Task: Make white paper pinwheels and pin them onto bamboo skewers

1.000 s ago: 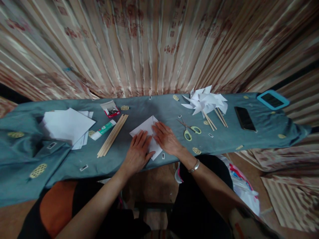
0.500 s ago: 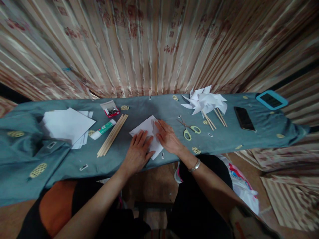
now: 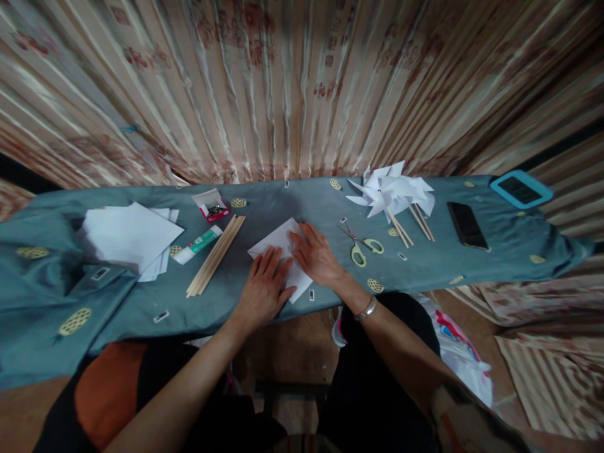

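Observation:
A white folded sheet of paper [image 3: 279, 237] lies on the cloth in front of me, one corner pointing away. My left hand [image 3: 264, 286] rests flat on its left part, fingers stretched out. On its right side lies my right hand [image 3: 318, 255], fingers extended and pressing the paper; a silver bracelet circles that wrist. Fold lines show near the far and left corners. Both palms hide part of the sheet. Left of it lies a bundle of wooden sticks [image 3: 216, 257]. To the right are scissors [image 3: 361, 244] with pale green handles, blades partly apart.
White paper sheets [image 3: 127, 236] are stacked at the left, near a glue stick [image 3: 198, 244] and a small red box [image 3: 212, 206] of metal bits. Paper pinwheels [image 3: 394, 192] on sticks, a black phone [image 3: 467, 224] and a blue-framed device [image 3: 521, 190] lie to the right. A curtain [image 3: 264, 94] hangs behind.
My right hand has shifted slightly up along the paper's right edge. The left hand stays on the sheet. The whole view has moved a little.

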Demonstrator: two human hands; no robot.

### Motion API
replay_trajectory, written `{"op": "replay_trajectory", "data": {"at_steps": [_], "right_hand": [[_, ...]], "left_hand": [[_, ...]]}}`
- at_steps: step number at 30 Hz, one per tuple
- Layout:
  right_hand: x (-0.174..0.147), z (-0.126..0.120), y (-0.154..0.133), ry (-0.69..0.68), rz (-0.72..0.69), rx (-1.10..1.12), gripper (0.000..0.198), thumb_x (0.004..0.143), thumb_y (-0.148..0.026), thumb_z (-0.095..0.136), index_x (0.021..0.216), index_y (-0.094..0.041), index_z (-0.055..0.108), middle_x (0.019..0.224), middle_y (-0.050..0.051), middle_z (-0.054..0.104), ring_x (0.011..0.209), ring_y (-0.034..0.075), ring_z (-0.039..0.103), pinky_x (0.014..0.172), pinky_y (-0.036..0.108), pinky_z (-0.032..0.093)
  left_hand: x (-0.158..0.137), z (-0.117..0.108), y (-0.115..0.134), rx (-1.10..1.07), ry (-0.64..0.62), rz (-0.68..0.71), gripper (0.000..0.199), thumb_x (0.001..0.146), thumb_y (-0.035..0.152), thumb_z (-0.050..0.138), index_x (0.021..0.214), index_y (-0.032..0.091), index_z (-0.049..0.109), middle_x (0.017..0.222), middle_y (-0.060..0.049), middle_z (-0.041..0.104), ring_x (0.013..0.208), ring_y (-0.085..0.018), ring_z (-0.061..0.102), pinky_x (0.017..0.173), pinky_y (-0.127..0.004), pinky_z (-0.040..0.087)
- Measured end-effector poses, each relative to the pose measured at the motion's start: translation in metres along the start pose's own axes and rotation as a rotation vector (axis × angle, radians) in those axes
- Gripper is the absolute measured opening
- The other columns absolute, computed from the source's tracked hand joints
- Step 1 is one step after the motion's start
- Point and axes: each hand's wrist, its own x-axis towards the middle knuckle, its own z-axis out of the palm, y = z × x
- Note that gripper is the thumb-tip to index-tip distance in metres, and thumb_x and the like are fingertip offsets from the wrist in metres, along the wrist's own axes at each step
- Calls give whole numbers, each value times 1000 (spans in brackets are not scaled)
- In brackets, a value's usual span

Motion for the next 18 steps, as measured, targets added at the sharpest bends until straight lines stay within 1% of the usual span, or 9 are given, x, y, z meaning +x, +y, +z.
{"op": "replay_trajectory", "data": {"at_steps": [6,11,18], "right_hand": [[13,1,0,3,30,-41,45,100,-27,43,141,-13,52,153,20,41,146,35,30,112,51,35],[22,5,3,24,55,-50,44,100,-27,42,141,-12,51,153,21,41,146,35,31,111,53,35],[22,15,6,93,54,-52,44,100,-28,40,139,-12,51,152,22,42,146,35,31,110,54,36]], "left_hand": [[0,0,1,17,3,-3,51,94,42,55,135,11,56,149,-23,46,144,-39,34,114,-56,33],[0,0,2,9,-9,-13,52,93,42,56,135,12,55,149,-23,45,144,-39,34,114,-57,32],[-1,-2,4,-18,-58,-47,54,92,43,58,137,13,54,152,-23,42,145,-39,31,115,-57,30]]}}
